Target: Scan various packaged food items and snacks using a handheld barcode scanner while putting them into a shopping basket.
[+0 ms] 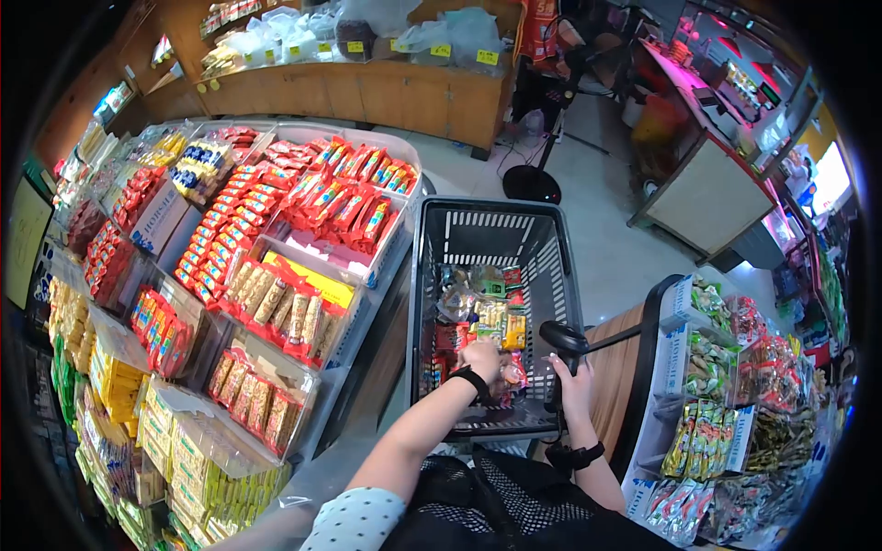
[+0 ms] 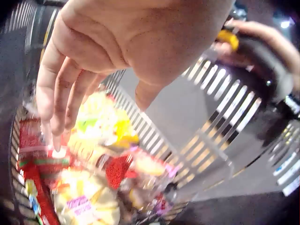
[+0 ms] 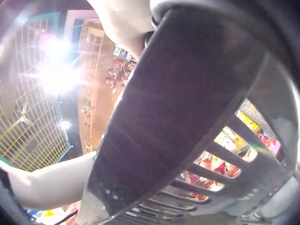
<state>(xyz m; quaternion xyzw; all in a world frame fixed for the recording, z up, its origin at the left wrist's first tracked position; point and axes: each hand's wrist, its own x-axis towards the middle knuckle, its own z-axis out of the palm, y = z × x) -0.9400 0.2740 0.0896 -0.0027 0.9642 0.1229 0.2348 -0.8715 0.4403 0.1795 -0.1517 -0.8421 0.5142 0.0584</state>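
Several packets (image 1: 493,321) inside basket (image 1: 430,275), seemingly beneath left grip (image 1: 481,359), thumb and fingers apart.

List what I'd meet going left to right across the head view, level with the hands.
Red-wrapped sticks → tan bars → left hand → right hand → green-and-yellow packets.

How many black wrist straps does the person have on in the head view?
2. One strap is around the wrist of the left hand, which reaches into the basket; the other is around the right wrist.
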